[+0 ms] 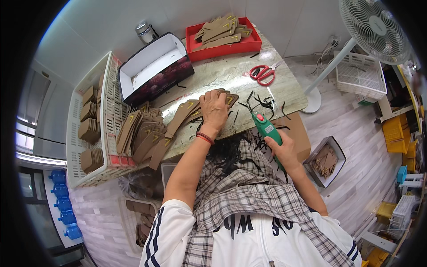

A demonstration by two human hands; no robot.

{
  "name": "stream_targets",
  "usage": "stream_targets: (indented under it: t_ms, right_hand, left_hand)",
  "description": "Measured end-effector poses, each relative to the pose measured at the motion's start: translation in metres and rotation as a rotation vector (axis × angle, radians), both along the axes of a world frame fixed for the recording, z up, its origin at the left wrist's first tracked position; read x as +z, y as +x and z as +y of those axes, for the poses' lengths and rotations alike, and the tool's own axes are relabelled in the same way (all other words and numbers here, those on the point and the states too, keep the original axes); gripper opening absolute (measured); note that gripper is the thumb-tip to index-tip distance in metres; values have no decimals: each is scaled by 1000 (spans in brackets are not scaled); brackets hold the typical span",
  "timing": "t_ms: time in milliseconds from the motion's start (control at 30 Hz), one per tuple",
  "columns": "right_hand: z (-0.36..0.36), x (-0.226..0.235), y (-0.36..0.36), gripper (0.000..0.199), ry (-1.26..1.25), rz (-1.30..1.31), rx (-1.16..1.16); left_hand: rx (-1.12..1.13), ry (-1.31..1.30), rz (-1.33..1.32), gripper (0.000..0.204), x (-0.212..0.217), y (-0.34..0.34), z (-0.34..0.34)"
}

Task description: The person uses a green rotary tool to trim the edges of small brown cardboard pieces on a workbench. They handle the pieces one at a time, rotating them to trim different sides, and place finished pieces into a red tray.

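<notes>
My left hand (214, 108) lies palm down on a flat brown leather piece (230, 99) with a yellow V mark, near the table's front edge. More such brown pieces (143, 132) fan out in a heap to its left. My right hand (283, 149) grips a green hand-held power tool (265, 127) with a red button, its tip pointing up toward the pressed piece. Thin black trimmings (263, 103) lie scattered around the tool tip and over the plaid cloth (231, 155) on my lap.
Red-handled scissors (263, 73) lie on the marbled table (222, 73). A red tray (224, 42) of brown pieces and an open white-lined box (153, 66) stand at the back. A white crate (95, 120) of stacks is left; a fan (371, 26) and a floor box (326, 161) are right.
</notes>
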State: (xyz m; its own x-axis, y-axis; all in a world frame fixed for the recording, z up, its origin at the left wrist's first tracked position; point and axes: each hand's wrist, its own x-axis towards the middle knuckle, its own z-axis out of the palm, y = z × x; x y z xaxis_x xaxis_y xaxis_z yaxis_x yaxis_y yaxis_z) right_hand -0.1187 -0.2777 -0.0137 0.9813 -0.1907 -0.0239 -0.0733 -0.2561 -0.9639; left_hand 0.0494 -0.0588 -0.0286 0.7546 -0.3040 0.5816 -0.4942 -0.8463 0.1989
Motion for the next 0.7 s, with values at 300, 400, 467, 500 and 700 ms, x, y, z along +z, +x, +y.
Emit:
stream_targets:
  t_ms: [300,400,467,500,700]
  right_hand:
    - [0,-8,3,38,7,7,-13]
    - [1,-7,4,37,-6,5,-23]
    - [2,-7,3,36,31,-7,-27]
    - [1,-7,3,35,31,-7,-26]
    - [2,-3,4,34,29,-1,-42]
  left_hand:
    - [113,-116,44,25,-18,2,-19]
    - [103,-116,77,27,-21,-1,-20]
    - [102,-115,122,28,-20,-3,-20]
    - [99,-136,130,27,-21,-2,-20]
    - [113,-356,197,19,-18,-3,-11]
